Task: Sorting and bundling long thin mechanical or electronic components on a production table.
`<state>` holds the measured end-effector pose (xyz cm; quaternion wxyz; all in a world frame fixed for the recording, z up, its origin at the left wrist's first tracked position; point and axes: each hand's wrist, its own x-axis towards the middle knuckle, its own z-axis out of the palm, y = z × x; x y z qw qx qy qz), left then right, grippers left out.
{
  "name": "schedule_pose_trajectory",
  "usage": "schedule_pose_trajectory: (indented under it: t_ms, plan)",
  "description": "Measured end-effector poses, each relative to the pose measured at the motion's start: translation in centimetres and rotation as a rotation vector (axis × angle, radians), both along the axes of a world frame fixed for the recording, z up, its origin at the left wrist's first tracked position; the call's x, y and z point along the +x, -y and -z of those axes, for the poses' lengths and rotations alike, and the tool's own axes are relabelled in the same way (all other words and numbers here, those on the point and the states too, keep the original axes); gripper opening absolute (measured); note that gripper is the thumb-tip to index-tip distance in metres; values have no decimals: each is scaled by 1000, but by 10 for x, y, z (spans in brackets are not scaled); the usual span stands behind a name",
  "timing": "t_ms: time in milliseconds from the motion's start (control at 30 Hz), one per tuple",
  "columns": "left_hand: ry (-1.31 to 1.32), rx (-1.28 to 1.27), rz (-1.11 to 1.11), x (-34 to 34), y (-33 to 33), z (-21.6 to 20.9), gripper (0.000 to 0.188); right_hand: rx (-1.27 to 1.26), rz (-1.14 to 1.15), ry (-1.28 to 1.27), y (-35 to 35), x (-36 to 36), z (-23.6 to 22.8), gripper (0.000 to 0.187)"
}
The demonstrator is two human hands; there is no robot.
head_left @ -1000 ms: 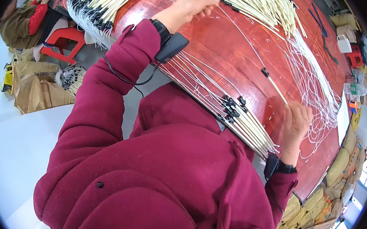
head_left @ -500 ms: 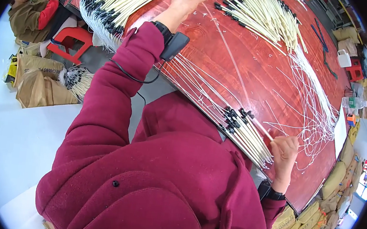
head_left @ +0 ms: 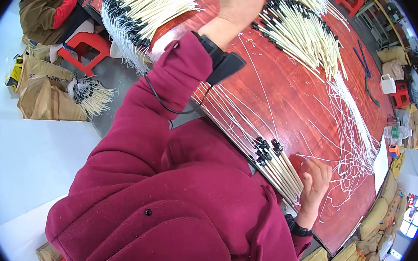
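My left hand (head_left: 240, 5) is raised over the far part of the table, beside a pile of cream-coloured sticks with black ends (head_left: 304, 39). Its fingertips run off the top of the picture, so what they hold, if anything, is hidden. My right hand (head_left: 316, 182) is open, with fingers loosely apart and nothing seen in them. It hovers just right of a small bundle of similar sticks (head_left: 283, 168) lying along the table's near edge. Thin white strings (head_left: 230, 110) stretch from that bundle's black ends up and left.
Another pile of sticks (head_left: 152, 6) with white fringes lies at the far left of the red table (head_left: 271, 101). Loose white strings (head_left: 352, 138) tangle at the right. A co-worker (head_left: 45, 16) sits beyond a red stool (head_left: 84, 52). Sacks (head_left: 380, 215) line the right side.
My left hand has moved farther away and right, up to the picture's top edge. My right hand has let go of a stick, and its fingers have opened.
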<state>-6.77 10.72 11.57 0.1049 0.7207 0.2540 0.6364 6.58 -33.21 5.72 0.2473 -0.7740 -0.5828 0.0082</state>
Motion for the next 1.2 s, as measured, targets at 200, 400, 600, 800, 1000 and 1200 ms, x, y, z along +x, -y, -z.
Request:
schedule_pose_trajectory:
  t_ms: [200,400,600,800,1000,1200]
  plan:
    - [-9,125,-77,12,35,-33,30,30,-121,-4,-45,-28,-11,31]
    - [138,-188,402,5,44,-65,19,51,-218,-47,-70,-45,-11,25]
    - [729,-1116,1373,-4,59,-112,25,75,-300,-172,-91,-61,-11,28]
    - [807,-1315,1509,15,65,-113,28,236,-359,-243,-126,-80,-20,50]
    - [779,-1314,1517,28,74,-104,28,411,-351,-298,-134,-86,-31,57]
    - [802,-1289,1566,42,85,-100,29,463,-450,-307,-139,-94,-30,55]
